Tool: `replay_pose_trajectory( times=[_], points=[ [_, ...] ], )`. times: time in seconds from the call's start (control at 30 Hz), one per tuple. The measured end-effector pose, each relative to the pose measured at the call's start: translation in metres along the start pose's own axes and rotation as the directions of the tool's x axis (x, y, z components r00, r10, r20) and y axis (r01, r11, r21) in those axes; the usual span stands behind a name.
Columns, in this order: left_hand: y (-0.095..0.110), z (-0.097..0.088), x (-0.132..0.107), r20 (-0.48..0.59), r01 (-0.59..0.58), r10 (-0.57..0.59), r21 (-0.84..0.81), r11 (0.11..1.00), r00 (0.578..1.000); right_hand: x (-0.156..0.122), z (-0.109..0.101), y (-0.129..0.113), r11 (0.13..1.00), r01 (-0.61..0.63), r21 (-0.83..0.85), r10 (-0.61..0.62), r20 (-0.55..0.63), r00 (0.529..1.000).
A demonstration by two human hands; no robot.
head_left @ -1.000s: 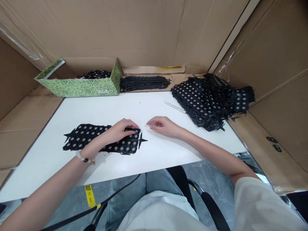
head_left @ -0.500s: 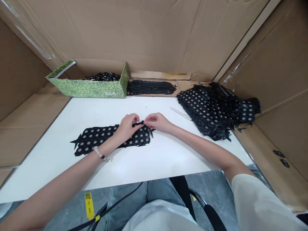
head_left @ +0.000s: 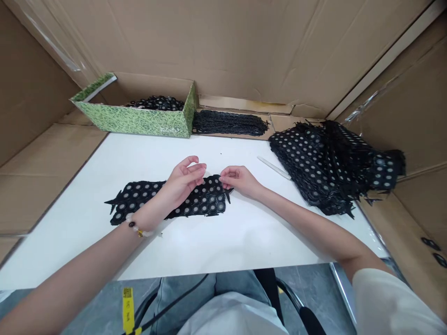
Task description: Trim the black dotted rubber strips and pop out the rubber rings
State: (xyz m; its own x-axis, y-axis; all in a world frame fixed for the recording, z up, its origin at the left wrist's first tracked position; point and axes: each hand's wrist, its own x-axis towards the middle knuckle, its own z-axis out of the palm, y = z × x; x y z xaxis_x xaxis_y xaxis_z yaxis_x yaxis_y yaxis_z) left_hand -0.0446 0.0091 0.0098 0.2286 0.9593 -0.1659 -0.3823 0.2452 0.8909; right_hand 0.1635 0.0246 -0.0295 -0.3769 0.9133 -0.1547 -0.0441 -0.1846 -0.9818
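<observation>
A black rubbery sheet (head_left: 213, 204) with rows of pale round dots or holes and ragged ends lies flat on the white table. My left hand (head_left: 181, 180) is over the sheet's middle, palm partly turned up. Its thumb and fingertips come together near the far edge; anything between them is too small to make out. At the sheet's far right corner, my right hand (head_left: 239, 180) is closed, thumb and forefinger pinching the edge. A pointed black tail sticks out just below these fingers. My left forearm and hand cover part of the sheet.
A green patterned box (head_left: 136, 122) at the back left holds black dotted pieces (head_left: 159, 103). Beside it lies a neat stack of black strips (head_left: 228, 123). A large heap of dotted black sheets (head_left: 314, 163) sits at the right, near a thin white strip (head_left: 274, 167). Cardboard walls (head_left: 223, 51) surround the table.
My left hand has lifted off the sheet's far edge and turned its palm upward. My right hand stays at the corner. The whole view has shifted slightly.
</observation>
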Motion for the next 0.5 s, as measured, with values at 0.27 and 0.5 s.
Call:
replay_pose_trajectory(
  times=[0.27, 0.5],
  points=[
    [-0.008, 0.000, -0.003, 0.059, -0.116, 0.102, 0.349, 0.930, 0.993, -0.001, 0.001, -0.001, 1.000, -0.008, 0.026, 0.007, 0.041, 0.999],
    [-0.009, 0.003, -0.017, 0.316, -0.342, 0.154, 0.920, 0.193, 0.936, -0.011, 0.017, 0.000, 0.994, 0.014, 0.108, -0.030, 0.149, 0.988]
  ],
)
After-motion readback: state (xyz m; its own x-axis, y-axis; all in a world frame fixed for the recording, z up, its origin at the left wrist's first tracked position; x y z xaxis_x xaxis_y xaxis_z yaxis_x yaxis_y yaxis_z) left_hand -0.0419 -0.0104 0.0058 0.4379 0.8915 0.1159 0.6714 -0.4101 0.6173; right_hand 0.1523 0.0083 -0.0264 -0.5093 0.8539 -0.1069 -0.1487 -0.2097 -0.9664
